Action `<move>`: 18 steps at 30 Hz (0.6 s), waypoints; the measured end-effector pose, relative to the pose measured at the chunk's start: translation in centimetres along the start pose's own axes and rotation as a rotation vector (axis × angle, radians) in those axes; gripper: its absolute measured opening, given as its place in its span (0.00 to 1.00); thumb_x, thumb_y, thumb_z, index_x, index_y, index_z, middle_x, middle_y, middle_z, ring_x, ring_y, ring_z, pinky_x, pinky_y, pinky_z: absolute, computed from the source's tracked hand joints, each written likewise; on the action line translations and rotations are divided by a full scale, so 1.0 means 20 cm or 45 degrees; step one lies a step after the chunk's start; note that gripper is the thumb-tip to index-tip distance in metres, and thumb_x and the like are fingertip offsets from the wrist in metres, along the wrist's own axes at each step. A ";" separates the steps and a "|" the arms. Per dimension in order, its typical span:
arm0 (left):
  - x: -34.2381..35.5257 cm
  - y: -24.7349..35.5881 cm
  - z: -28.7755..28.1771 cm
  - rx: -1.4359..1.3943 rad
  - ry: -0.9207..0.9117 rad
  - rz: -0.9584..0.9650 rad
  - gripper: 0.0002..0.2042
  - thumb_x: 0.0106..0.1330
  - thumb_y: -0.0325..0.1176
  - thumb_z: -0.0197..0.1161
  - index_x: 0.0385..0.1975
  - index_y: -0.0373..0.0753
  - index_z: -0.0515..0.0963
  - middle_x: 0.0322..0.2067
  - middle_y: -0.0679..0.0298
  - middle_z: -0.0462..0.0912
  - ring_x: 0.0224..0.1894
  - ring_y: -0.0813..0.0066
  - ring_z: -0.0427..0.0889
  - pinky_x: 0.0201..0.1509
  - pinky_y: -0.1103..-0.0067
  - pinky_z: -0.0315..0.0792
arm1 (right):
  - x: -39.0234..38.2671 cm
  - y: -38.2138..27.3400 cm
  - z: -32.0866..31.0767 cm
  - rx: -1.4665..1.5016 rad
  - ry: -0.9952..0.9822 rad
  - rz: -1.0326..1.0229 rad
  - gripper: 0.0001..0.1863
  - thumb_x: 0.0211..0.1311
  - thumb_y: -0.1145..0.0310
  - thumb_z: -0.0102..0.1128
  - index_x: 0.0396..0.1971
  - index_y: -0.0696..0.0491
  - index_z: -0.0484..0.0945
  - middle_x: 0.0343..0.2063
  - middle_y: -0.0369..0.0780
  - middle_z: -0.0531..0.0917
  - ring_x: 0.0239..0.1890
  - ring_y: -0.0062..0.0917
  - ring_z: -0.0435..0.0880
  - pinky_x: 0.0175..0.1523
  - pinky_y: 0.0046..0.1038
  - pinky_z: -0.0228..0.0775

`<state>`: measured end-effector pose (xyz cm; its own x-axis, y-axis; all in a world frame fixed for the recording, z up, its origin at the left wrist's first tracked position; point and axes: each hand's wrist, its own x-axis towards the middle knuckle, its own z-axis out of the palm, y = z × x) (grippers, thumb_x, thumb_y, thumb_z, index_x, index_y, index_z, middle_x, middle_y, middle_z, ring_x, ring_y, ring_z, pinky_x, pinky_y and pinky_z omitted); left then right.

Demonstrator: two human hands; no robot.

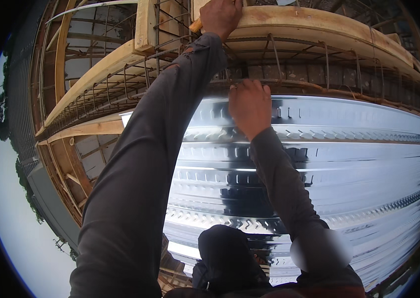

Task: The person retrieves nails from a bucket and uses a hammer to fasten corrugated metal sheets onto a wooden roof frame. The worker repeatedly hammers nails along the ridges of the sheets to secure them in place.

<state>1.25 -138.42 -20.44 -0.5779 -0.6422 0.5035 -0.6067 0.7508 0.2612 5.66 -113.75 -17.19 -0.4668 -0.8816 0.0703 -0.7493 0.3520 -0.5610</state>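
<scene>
My left hand [221, 18] is closed at the top of the head view, by the timber formwork board [289, 19]. A rounded wooden handle [196, 25] pokes out from its little-finger side; the tool's other end is hidden. Lower and nearer, my right hand [252, 105] has its fingers curled over a thin steel reinforcing bar [294, 83] along the far edge of the shiny metal decking [359, 164]. Its fingertips are hidden behind the bar. Steel stirrups [327, 67] hang in the beam form just beyond.
More reinforcing bars [115, 94] run inside the timber form at left. An upright timber post [145, 25] stands beside my left forearm. Open wooden framing [73, 169] drops away at the left, with a grey roof [53, 203] beyond. My shoe or knee in dark cloth [225, 248] is over the decking.
</scene>
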 end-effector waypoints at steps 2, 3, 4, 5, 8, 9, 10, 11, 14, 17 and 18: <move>0.05 0.01 0.02 -0.074 0.034 0.012 0.15 0.68 0.44 0.64 0.40 0.38 0.73 0.27 0.51 0.84 0.31 0.46 0.84 0.36 0.57 0.78 | -0.01 -0.05 -0.06 0.002 -0.004 0.044 0.14 0.69 0.64 0.57 0.27 0.55 0.85 0.32 0.39 0.82 0.43 0.34 0.78 0.49 0.40 0.65; 0.06 0.03 0.03 -0.121 0.047 0.031 0.14 0.69 0.43 0.64 0.38 0.38 0.73 0.27 0.51 0.84 0.31 0.46 0.84 0.36 0.57 0.78 | 0.01 -0.09 -0.12 0.006 0.004 0.066 0.13 0.68 0.65 0.57 0.27 0.55 0.84 0.32 0.39 0.82 0.42 0.34 0.78 0.49 0.40 0.64; 0.07 0.01 0.02 -0.151 0.061 0.041 0.14 0.69 0.43 0.63 0.37 0.38 0.73 0.27 0.51 0.83 0.31 0.46 0.84 0.36 0.58 0.78 | 0.03 -0.13 -0.17 0.021 0.004 0.075 0.13 0.68 0.65 0.58 0.27 0.55 0.84 0.32 0.40 0.81 0.41 0.34 0.77 0.49 0.40 0.64; 0.05 -0.04 0.01 -0.116 0.049 0.030 0.14 0.69 0.43 0.63 0.37 0.38 0.73 0.27 0.51 0.83 0.31 0.46 0.84 0.36 0.57 0.78 | 0.03 -0.19 -0.22 0.061 -0.009 0.045 0.11 0.66 0.66 0.59 0.26 0.56 0.83 0.31 0.40 0.80 0.40 0.34 0.77 0.48 0.40 0.64; 0.04 -0.06 0.07 -0.100 0.030 0.031 0.12 0.70 0.41 0.61 0.36 0.37 0.73 0.27 0.50 0.83 0.32 0.45 0.84 0.37 0.56 0.78 | 0.03 -0.24 -0.36 0.151 -0.040 0.001 0.08 0.62 0.69 0.62 0.25 0.56 0.81 0.30 0.40 0.77 0.37 0.34 0.75 0.43 0.38 0.64; 0.01 -0.07 0.08 -0.108 0.026 0.026 0.12 0.70 0.40 0.61 0.36 0.37 0.73 0.27 0.50 0.83 0.32 0.45 0.84 0.38 0.56 0.78 | 0.01 -0.27 -0.41 0.165 -0.105 0.003 0.08 0.62 0.69 0.61 0.25 0.56 0.81 0.29 0.39 0.75 0.36 0.34 0.74 0.42 0.37 0.63; 0.04 -0.10 0.08 -0.114 0.045 0.049 0.11 0.70 0.40 0.60 0.36 0.37 0.73 0.27 0.50 0.83 0.32 0.45 0.84 0.39 0.55 0.78 | 0.02 -0.30 -0.45 0.181 -0.135 -0.004 0.08 0.62 0.69 0.60 0.25 0.55 0.81 0.28 0.39 0.74 0.35 0.34 0.73 0.40 0.36 0.63; 0.05 -0.13 0.08 -0.130 0.054 0.061 0.11 0.71 0.39 0.59 0.36 0.37 0.73 0.28 0.50 0.83 0.33 0.45 0.84 0.40 0.55 0.78 | 0.03 -0.35 -0.50 0.191 -0.184 0.051 0.12 0.66 0.69 0.54 0.24 0.57 0.80 0.28 0.40 0.75 0.35 0.33 0.72 0.42 0.37 0.64; 0.06 -0.11 0.05 -0.186 -0.047 0.027 0.10 0.71 0.38 0.58 0.37 0.37 0.74 0.31 0.49 0.84 0.36 0.45 0.85 0.41 0.55 0.78 | -0.03 -0.44 -0.60 0.201 -0.219 0.149 0.21 0.74 0.64 0.44 0.23 0.57 0.80 0.27 0.40 0.77 0.36 0.32 0.73 0.44 0.40 0.66; 0.09 -0.03 0.04 -0.156 -0.207 -0.070 0.10 0.72 0.38 0.56 0.37 0.37 0.75 0.35 0.47 0.85 0.41 0.46 0.86 0.43 0.57 0.78 | -0.12 -0.48 -0.75 0.051 -0.305 0.179 0.27 0.76 0.59 0.37 0.26 0.57 0.83 0.25 0.40 0.78 0.35 0.31 0.74 0.45 0.43 0.66; 0.10 -0.05 0.03 -0.171 -0.211 -0.074 0.10 0.72 0.38 0.56 0.37 0.37 0.75 0.35 0.47 0.85 0.41 0.45 0.86 0.44 0.57 0.78 | -0.12 -0.48 -0.78 0.063 -0.287 0.129 0.28 0.77 0.58 0.38 0.26 0.57 0.84 0.24 0.39 0.79 0.33 0.31 0.75 0.44 0.42 0.67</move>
<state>0.37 -140.47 -20.24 -0.6326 -0.6936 0.3447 -0.5702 0.7182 0.3988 6.77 -110.07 0.86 -0.4175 -0.8924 -0.1709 -0.6774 0.4311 -0.5961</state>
